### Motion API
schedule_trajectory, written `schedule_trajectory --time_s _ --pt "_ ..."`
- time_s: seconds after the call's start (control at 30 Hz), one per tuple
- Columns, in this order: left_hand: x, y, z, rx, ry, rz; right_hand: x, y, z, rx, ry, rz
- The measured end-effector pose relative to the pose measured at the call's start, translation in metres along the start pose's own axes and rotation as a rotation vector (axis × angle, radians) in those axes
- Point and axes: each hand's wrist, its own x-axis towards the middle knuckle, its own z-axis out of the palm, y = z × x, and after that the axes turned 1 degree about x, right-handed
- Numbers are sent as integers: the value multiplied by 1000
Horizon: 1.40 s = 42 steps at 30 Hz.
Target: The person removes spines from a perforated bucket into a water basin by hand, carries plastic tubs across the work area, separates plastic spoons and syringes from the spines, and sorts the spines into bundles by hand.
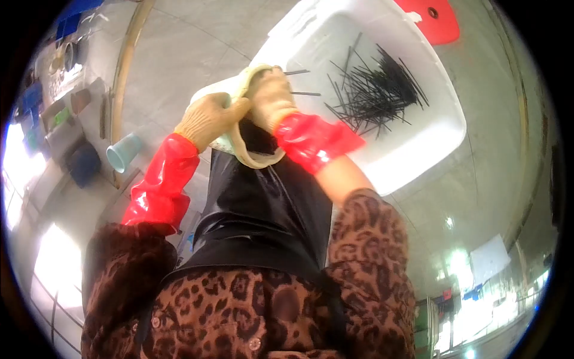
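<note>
A pale yellow-green container [260,160] with a thick rim sits above the black apron, its opening facing up. My left hand [210,116], in a tan glove with a red cuff, is closed on the left part of its rim. At the opening's upper right is my right hand [270,93], gloved alike, with its fingers bent and partly hidden. Two thin black sticks [306,93] stick out to the right beside that hand; whether it holds them cannot be made out. Many similar black sticks [382,87] lie in a heap in the large white tub [412,164].
A red plastic piece [439,24] lies beyond the tub at the upper right. On the left a light blue cup [124,152] lies tipped on the floor, near a dark blue object [84,163] and other containers. A pale sheet [490,259] is at the lower right.
</note>
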Motion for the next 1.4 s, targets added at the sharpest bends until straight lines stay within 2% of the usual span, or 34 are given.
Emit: schedule_trajectory --time_s 0.07,0.13,0.2,0.27,0.33,0.37,0.47,0.5,0.53,0.6,0.67,0.7,0.73,0.77,0.8,0.87,0.9,0.93,0.97,1.0,1.03,1.07,1.1,1.13,1.2,1.23,1.27,1.33,1.4 --pt "4 -6 4 -26 4 1 5 -14 -16 90 -66 129" --pt "5 -9 7 -52 8 2 4 -21 -28 337 -432 172" --pt "7 -9 7 9 -10 5 -4 -39 -33 65 -482 149" --pt "8 -6 3 21 -9 10 -1 -43 -24 99 -562 152" --pt "7 -6 4 38 -4 9 -4 -46 -10 77 -433 241" --pt "8 -7 6 51 7 36 -4 -43 -24 178 -390 289" --pt "6 -11 11 57 13 79 -6 -31 -15 305 -380 244" --pt "5 -12 12 51 6 98 -7 -27 0 533 -61 345" --pt "4 -11 10 50 7 93 -11 -24 1 535 -63 341" --pt "-2 -9 1 -13 7 6 -28 -14 -1 332 -89 312" --pt "2 -17 -1 27 -26 70 -48 3 -5 135 -104 278" --pt "3 -22 0 -28 -13 46 -53 18 -18 198 -312 410" --pt "3 -26 0 -84 0 22 -70 31 -43 180 -416 432" --pt "3 -27 -3 -82 -36 18 -83 48 -51 145 -428 475" --pt "3 -28 -3 -77 -30 8 -105 65 -51 113 -244 441" --pt "4 -33 2 -117 -33 3 -135 98 -45 34 -270 527" --pt "4 -37 3 -2 0 146 -138 98 -43 43 -267 518" --pt "4 -39 3 1 0 142 -141 97 -42 -13 -117 445" --pt "0 -27 -3 -69 -54 34 -147 96 -41 -83 26 384" --pt "-1 -18 -6 -137 -109 -75 -135 84 -38 -83 248 221" --pt "0 -16 -6 -138 -120 -63 -117 72 -31 100 200 230" --pt "1 -17 -6 -89 -85 -47 -89 48 -44 200 44 264" --pt "2 -17 -5 -40 -50 -31 -68 34 -26 249 221 49" --pt "1 -13 -4 -29 3 -4 -47 21 -20 283 212 44" --pt "2 -5 0 -73 -30 -37 -15 4 2 135 144 45" --pt "2 -5 0 -26 -25 -23 0 -3 -2 -11 -39 88" --pt "3 -5 2 -27 -35 -14 2 -7 -19 104 -124 101" --pt "7 -8 4 -71 -26 -103 2 -23 -34 38 -222 203" --pt "10 -11 3 -80 -6 -67 4 -35 -30 88 -372 121"
